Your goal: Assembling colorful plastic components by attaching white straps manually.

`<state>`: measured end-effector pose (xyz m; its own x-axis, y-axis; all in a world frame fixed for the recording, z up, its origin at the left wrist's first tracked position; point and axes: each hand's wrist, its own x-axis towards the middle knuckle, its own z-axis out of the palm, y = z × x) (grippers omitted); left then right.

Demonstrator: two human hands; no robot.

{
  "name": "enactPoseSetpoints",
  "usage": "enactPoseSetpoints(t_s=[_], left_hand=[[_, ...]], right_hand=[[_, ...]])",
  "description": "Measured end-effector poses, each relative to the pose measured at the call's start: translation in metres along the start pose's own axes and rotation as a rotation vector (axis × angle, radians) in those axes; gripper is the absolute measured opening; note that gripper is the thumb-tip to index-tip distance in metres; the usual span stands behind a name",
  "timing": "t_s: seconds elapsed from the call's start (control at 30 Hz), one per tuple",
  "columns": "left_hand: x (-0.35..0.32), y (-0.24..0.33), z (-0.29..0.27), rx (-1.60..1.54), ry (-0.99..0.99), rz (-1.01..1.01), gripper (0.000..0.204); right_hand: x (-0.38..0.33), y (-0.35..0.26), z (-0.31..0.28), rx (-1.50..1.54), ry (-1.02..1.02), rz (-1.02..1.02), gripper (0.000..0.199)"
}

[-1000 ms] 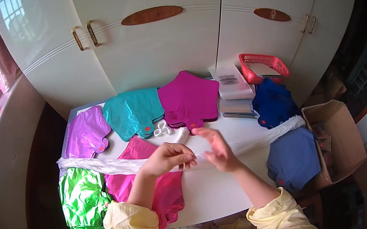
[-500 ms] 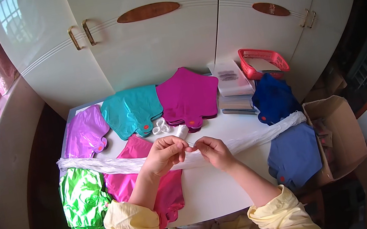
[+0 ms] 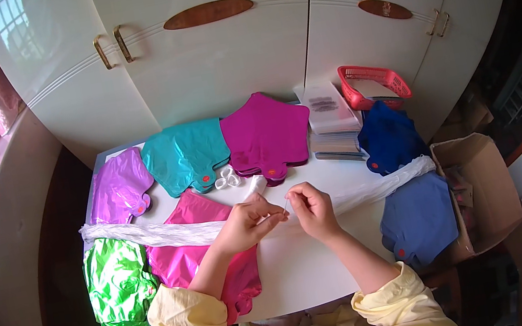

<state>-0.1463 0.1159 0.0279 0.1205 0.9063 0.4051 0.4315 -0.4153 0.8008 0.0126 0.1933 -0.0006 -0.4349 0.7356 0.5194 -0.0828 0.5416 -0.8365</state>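
Note:
Over the middle of the table, my left hand (image 3: 252,222) and my right hand (image 3: 312,208) are close together with fingertips pinched. A short, thin pale strand (image 3: 286,206) runs between them; what it belongs to is too small to tell. Beneath the hands a long white bundle of strands (image 3: 148,234) stretches across the table. Just past my left hand stands a small white roll-like piece (image 3: 256,185), partly hidden. A pink foil balloon (image 3: 189,212), flat and uninflated, lies under the bundle and my left forearm.
Flat foil balloons lie around: purple (image 3: 117,185), teal (image 3: 184,155), magenta (image 3: 267,127), green (image 3: 118,282), dark blue (image 3: 387,134) and grey-blue (image 3: 417,219). Small white rings (image 3: 227,178), stacked cards (image 3: 335,139) and a red basket (image 3: 372,82) sit behind. A cardboard box (image 3: 490,192) stands right.
My hands have parted slightly. The right hand has risen and turned more upright, while the left has shifted a little right and down; the thin strand now shows between them.

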Motion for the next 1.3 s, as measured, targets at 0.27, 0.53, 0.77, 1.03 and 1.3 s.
enactPoseSetpoints(t_s=[0.27,0.53,0.77,1.03,1.3], left_hand=[[0.001,-0.006,0.003,-0.268,0.253,-0.179,0.016],[-0.006,-0.012,-0.003,-0.372,-0.043,-0.112,0.014],[-0.001,-0.007,-0.002,-0.437,0.225,-0.313,0.021],[-0.005,-0.005,-0.005,-0.627,-0.019,-0.281,0.014],[-0.004,-0.01,-0.003,-0.648,0.17,-0.268,0.023]], right_hand=[[-0.007,-0.009,0.005,-0.026,-0.2,-0.006,0.009],[-0.001,-0.006,0.002,-0.041,-0.065,0.06,0.01],[-0.007,-0.01,0.002,-0.069,-0.36,-0.097,0.01],[0.0,-0.008,-0.002,0.009,-0.035,0.039,0.012],[-0.007,-0.011,0.003,0.019,-0.257,-0.086,0.008]])
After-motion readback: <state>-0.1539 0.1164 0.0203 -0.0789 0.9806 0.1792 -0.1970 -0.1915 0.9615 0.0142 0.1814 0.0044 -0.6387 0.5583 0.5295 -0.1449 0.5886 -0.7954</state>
